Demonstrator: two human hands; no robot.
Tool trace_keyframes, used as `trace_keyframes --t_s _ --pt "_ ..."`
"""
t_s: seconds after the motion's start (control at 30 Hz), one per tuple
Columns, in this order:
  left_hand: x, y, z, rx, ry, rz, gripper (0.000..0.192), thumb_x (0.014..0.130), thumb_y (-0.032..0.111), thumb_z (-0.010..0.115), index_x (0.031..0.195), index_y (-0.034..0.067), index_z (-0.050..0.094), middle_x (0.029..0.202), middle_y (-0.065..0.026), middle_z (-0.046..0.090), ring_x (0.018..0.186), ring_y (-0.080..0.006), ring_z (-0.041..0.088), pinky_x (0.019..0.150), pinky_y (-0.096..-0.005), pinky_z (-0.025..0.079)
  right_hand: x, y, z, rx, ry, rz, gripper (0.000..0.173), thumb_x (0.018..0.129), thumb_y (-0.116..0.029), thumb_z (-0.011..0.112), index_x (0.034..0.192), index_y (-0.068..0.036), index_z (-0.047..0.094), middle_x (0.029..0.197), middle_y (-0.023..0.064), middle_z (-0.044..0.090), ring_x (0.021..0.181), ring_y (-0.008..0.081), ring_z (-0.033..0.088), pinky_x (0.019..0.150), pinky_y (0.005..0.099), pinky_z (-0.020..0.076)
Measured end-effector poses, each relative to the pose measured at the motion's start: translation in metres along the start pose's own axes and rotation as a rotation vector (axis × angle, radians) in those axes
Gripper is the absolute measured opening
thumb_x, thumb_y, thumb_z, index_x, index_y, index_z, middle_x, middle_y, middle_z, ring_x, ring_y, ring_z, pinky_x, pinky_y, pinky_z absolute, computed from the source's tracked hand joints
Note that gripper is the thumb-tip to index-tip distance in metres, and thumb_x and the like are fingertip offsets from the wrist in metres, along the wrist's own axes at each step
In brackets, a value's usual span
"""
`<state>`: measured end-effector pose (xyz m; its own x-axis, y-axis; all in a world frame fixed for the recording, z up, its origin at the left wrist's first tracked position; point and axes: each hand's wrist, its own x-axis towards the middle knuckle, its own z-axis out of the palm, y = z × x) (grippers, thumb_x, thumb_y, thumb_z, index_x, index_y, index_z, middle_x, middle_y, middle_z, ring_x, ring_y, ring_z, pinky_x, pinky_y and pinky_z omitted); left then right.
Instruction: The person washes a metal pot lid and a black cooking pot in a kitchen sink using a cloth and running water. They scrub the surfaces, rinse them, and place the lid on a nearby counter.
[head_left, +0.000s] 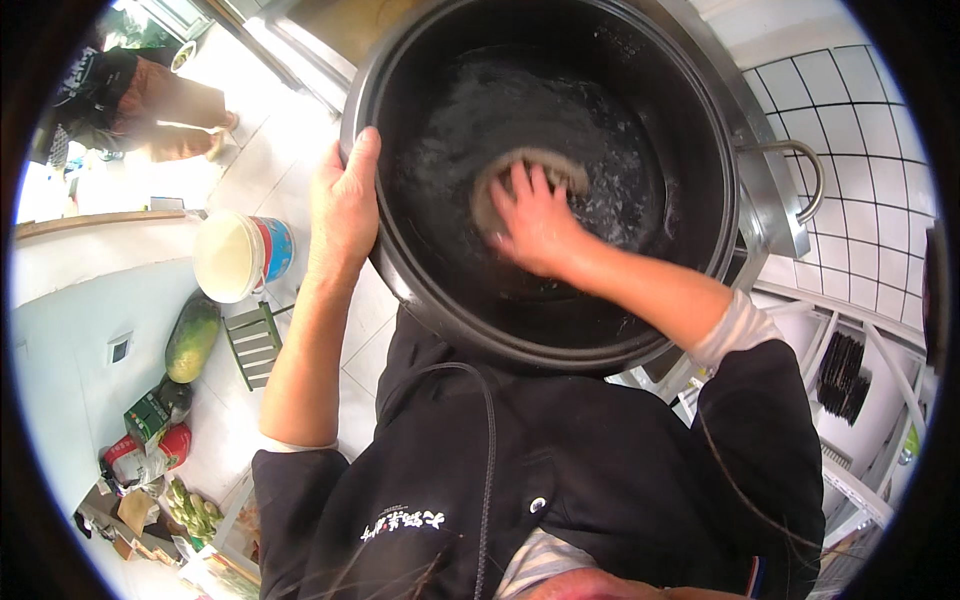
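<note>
A large round black pot (465, 97) with a metal side handle (814, 176) fills the upper middle, its inside wet. My left hand (349, 199) grips the pot's rim at the left, thumb on top. Inside, my right hand (536, 217) presses down with spread fingers on a brownish scrubbing pad or cloth (487, 206); which of the two I cannot tell. That hand is slightly blurred. Whitish wet marks or suds lie on the pot's bottom to its right.
A steel counter (757, 165) lies behind the pot at the right. At left are a white bucket (229, 255), a small slatted green stool (253, 345), a large green gourd (193, 337) and bags (150, 454) on the floor. Another person (142, 105) stands at the upper left.
</note>
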<state>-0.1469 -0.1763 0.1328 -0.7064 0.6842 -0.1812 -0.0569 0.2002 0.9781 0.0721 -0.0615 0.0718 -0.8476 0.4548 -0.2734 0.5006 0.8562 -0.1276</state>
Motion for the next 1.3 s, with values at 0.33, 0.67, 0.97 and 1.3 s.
trace_keyframes --t_s 0.33,0.67,0.97,1.3 --pt "0.004 -0.003 -0.003 0.055 0.001 0.052 0.042 0.101 0.035 0.059 0.115 -0.005 0.064 0.093 -0.0080 0.067 0.089 -0.0163 0.059 0.084 -0.0331 0.048 0.015 0.120 0.000 0.158 -0.003 0.449 0.070 0.097 -0.041 0.057 0.151 -0.003 0.034 0.146 0.0387 0.033 0.131 0.0593 0.041 0.111 0.0563 0.0384" --pt "0.001 -0.001 -0.004 0.117 -0.011 0.006 0.050 0.102 0.042 0.059 0.120 -0.004 0.063 0.102 -0.0074 0.068 0.092 -0.0157 0.062 0.085 -0.0291 0.049 -0.042 -0.010 0.007 0.267 -0.200 -0.030 0.042 0.079 0.005 0.056 0.120 -0.003 0.059 0.123 0.0281 0.051 0.115 0.0466 0.050 0.098 0.0524 0.0459" --pt "0.001 0.000 -0.005 0.135 -0.022 0.021 0.048 0.101 0.039 0.058 0.121 -0.004 0.063 0.098 -0.0093 0.069 0.092 -0.0166 0.062 0.084 -0.0334 0.049 0.046 0.043 0.011 -0.003 0.197 0.019 0.042 0.080 -0.007 0.063 0.122 -0.008 0.064 0.123 0.0211 0.056 0.117 0.0386 0.053 0.097 0.0493 0.0495" --pt "0.002 -0.002 -0.003 0.158 0.007 0.019 0.044 0.101 0.037 0.058 0.117 -0.004 0.064 0.092 -0.0075 0.067 0.087 -0.0163 0.060 0.081 -0.0327 0.048 0.123 0.096 -0.006 0.313 0.254 0.547 0.097 0.083 -0.071 0.059 0.148 0.000 0.045 0.149 0.0315 0.044 0.139 0.0538 0.038 0.116 0.0560 0.0312"
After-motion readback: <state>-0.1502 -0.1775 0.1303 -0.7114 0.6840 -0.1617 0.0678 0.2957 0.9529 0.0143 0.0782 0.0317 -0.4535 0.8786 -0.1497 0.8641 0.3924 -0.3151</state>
